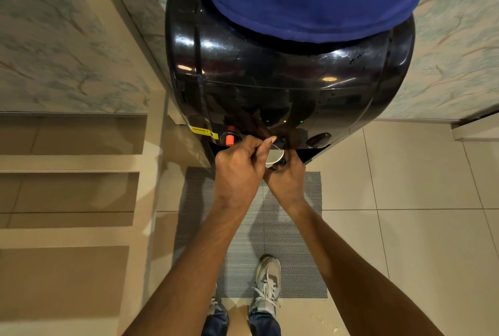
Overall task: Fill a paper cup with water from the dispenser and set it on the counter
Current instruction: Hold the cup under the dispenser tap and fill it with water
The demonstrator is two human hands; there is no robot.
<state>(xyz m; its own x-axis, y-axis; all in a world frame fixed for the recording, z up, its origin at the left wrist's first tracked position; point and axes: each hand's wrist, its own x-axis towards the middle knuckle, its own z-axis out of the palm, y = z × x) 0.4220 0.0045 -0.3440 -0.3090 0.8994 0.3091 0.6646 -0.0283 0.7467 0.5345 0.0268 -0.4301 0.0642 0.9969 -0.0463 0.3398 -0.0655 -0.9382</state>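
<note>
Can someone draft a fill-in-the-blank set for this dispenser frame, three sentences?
1. The paper cup is held under the middle tap of the ____ water dispenser.
2. The tap to the left of the cup has a ____ lever.
3. The left hand and right hand meet above a grey ____ on the tiled floor.

Missing words: black; red; mat
</note>
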